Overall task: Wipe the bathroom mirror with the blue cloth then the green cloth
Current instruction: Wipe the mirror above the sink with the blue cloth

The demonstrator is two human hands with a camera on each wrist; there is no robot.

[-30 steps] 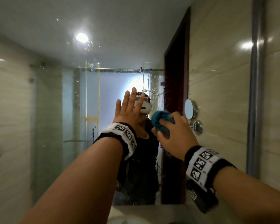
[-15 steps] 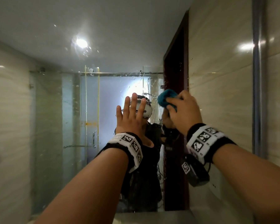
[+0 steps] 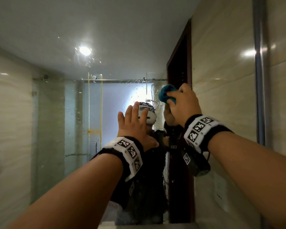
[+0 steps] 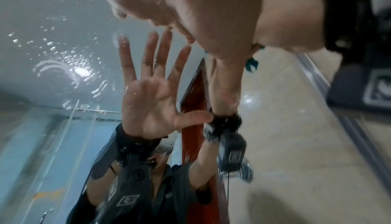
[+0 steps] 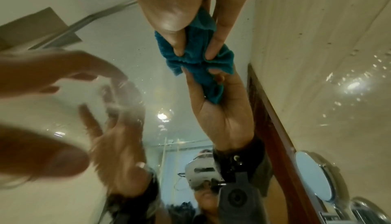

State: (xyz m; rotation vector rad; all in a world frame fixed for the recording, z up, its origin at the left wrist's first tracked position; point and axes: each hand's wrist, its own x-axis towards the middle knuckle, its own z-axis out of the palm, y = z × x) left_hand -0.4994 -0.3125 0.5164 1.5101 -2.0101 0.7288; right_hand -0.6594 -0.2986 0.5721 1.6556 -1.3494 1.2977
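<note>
The large bathroom mirror [image 3: 56, 113] fills the wall ahead, speckled with water drops. My right hand [image 3: 183, 104] grips the bunched blue cloth [image 3: 166, 95] and presses it against the glass, up and right of my reflected head. In the right wrist view my fingers [image 5: 180, 32] pinch the blue cloth [image 5: 194, 57] where it meets its own reflection. My left hand [image 3: 134, 124] rests flat on the mirror with straight, spread fingers, just left of and below the cloth. The left wrist view shows its fingertips [image 4: 169, 18] touching the wet glass. No green cloth is in view.
The mirror's metal frame edge [image 3: 259, 80] runs vertically at the right, with tiled wall beyond. The counter's edge [image 3: 139, 226] shows at the bottom. Reflected in the glass are a shower screen, a dark red door and a round wall mirror [image 5: 313, 177].
My right hand has carried the blue cloth up the mirror, from chest height of the reflection to above its head. The left hand has stayed flat on the glass.
</note>
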